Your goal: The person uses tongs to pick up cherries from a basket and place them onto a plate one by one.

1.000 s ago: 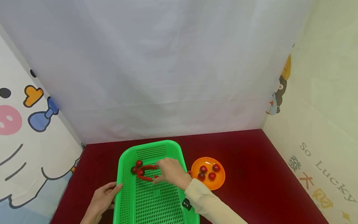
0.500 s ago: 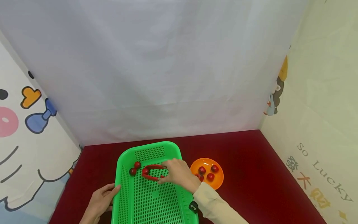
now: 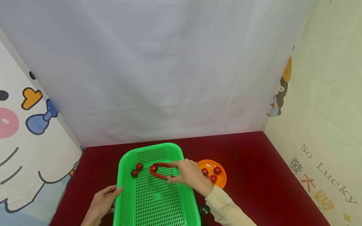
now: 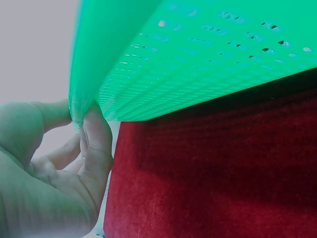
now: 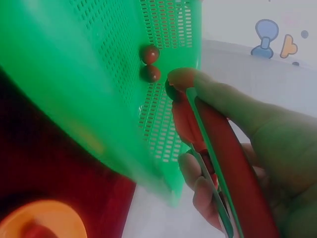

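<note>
My left hand (image 3: 101,202) pinches the left rim of a green perforated plastic basket (image 3: 156,204); in the left wrist view the thumb and fingers (image 4: 96,144) close on the rim's edge. With my right hand (image 3: 192,175) I grip red-handled tongs (image 3: 160,176) over the basket's right half. Between the tongs' tips is a round, dark red fruit (image 3: 153,168). Two similar fruits (image 3: 134,173) lie together by the basket's far left side. The right wrist view shows the tongs (image 5: 233,158) up close, partly covering the held fruit.
Right of the basket, an orange plate (image 3: 222,183) carries several red fruits, partly hidden by my right wrist. Everything stands on a dark red cloth (image 3: 249,163). A white curtain (image 3: 175,78) hangs behind, and printed cloths (image 3: 36,150) flank both sides.
My right hand has moved right with the tongs, carrying the fruit away from the two at the far left. My left hand stays on the rim.
</note>
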`<control>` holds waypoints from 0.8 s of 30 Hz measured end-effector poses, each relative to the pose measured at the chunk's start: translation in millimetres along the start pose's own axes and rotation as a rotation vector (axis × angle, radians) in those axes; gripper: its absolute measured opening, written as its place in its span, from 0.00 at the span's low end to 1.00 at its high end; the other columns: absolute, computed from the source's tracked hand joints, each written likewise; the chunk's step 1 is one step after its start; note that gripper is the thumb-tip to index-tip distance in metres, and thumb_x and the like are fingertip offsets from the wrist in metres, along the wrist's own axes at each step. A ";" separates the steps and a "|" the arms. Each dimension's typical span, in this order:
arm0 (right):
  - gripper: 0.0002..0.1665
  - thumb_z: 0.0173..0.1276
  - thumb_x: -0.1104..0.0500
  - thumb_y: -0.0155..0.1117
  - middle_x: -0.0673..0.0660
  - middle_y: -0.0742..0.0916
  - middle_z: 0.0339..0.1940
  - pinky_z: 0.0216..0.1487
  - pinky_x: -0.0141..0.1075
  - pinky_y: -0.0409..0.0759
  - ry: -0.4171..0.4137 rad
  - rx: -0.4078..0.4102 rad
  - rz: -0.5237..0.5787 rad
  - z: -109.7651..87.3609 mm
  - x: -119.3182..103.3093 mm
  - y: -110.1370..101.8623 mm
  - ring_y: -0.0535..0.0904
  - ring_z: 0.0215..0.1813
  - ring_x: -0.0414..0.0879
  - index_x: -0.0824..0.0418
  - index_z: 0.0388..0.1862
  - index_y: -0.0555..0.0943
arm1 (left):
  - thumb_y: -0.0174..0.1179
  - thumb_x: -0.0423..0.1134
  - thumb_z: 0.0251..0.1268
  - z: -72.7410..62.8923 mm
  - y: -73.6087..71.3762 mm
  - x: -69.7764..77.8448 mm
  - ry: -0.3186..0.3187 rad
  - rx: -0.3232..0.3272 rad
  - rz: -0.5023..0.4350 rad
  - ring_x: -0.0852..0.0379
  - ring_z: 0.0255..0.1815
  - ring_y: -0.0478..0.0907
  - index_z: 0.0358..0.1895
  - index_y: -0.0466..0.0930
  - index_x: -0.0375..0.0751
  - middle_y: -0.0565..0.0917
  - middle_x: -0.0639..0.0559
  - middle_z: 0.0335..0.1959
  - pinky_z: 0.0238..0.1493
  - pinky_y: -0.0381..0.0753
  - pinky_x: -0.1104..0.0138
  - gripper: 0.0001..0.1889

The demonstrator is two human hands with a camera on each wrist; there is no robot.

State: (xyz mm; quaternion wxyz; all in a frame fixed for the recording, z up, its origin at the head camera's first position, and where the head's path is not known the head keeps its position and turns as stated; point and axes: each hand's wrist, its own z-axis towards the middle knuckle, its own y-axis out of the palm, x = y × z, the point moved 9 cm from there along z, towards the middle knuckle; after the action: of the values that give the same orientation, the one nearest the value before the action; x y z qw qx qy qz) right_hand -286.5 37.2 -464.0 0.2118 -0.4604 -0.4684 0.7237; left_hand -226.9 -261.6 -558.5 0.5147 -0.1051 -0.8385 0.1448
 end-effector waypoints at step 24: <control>0.37 0.55 0.46 0.84 0.45 0.81 0.20 0.18 0.28 0.63 0.005 0.159 0.072 -36.5 33.7 -23.8 0.66 0.17 0.34 0.59 0.61 0.85 | 0.59 0.54 0.78 -0.6 0.7 -0.6 0.005 0.001 -0.021 0.54 0.33 0.85 0.75 0.63 0.26 0.87 0.47 0.40 0.36 0.87 0.59 0.37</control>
State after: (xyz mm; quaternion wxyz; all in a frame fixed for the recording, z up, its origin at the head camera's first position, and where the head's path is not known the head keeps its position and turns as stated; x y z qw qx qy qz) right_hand -274.3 90.9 -464.1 0.2229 -0.4603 -0.3921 0.7647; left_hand -226.1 -261.0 -559.1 0.5184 -0.0964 -0.8381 0.1397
